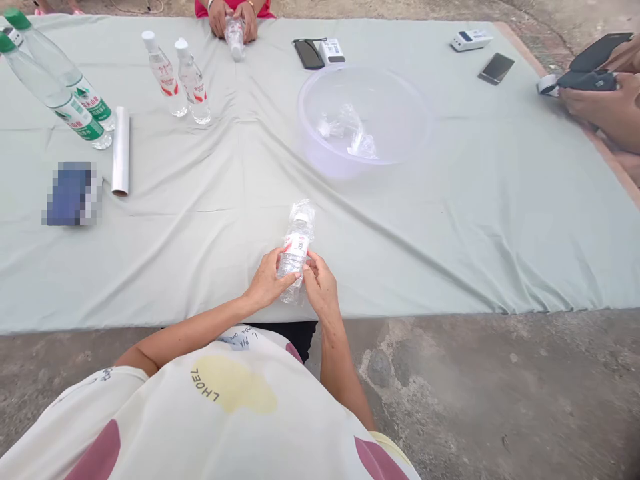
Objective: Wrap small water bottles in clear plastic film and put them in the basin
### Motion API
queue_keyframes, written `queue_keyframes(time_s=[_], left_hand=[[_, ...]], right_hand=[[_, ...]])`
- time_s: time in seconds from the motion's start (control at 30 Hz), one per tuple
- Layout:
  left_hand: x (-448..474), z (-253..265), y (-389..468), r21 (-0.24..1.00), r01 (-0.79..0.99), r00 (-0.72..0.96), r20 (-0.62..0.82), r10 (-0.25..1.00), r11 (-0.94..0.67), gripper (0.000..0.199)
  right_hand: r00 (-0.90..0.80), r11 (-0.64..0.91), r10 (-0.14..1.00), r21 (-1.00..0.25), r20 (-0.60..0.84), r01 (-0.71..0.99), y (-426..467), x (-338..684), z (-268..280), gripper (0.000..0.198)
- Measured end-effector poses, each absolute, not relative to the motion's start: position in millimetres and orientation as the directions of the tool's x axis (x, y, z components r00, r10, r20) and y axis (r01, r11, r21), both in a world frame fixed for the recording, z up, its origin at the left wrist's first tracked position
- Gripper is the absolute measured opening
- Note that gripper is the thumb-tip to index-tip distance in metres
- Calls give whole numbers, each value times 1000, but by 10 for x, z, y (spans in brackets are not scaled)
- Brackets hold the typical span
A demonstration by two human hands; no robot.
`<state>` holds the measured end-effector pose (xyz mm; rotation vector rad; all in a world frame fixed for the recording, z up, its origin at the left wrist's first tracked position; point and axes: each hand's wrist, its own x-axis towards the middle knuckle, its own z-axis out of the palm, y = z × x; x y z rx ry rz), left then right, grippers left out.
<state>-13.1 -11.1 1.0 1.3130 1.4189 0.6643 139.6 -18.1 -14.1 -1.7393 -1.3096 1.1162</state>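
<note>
A small clear water bottle (pixel 296 245) with a white cap and a red-and-white label is between my hands at the table's near edge. Crinkled clear plastic film wraps around it and sticks out past the cap. My left hand (pixel 270 278) grips the bottle from the left, its thumb lying across the lower part. From the right, my right hand (pixel 321 285) holds the same bottle with its fingers against the film. The bottle's cap end points away from me. A roll of plastic film (pixel 121 152) lies farther left on the cloth.
A translucent basin (pixel 340 163) holds crumpled clear plastic. Two small bottles (pixel 194 83) and two large green-capped bottles (pixel 83 120) stand left. Phones (pixel 497 69) and white boxes (pixel 332 51) lie across the table. Another person's hands (pixel 233 19) hold a bottle opposite; someone's hand (pixel 607 100) is at right.
</note>
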Motion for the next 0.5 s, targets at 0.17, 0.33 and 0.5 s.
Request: queue_keyframes(time_s=[0.17, 0.33, 0.5], left_hand=[[-207, 47, -158, 950, 237, 85, -231, 969, 205, 63], [-482, 170, -189, 974, 96, 79, -214, 974, 206, 66], [-894, 222, -261, 979, 115, 47, -176, 983, 170, 53]], right_hand=[[68, -250, 968, -961, -243, 115, -289, 1227, -207, 55], [-2, -170, 985, -973, -172, 158, -273, 1166, -2, 48], [147, 112, 978, -965, 150, 238, -88, 1315, 410, 24]])
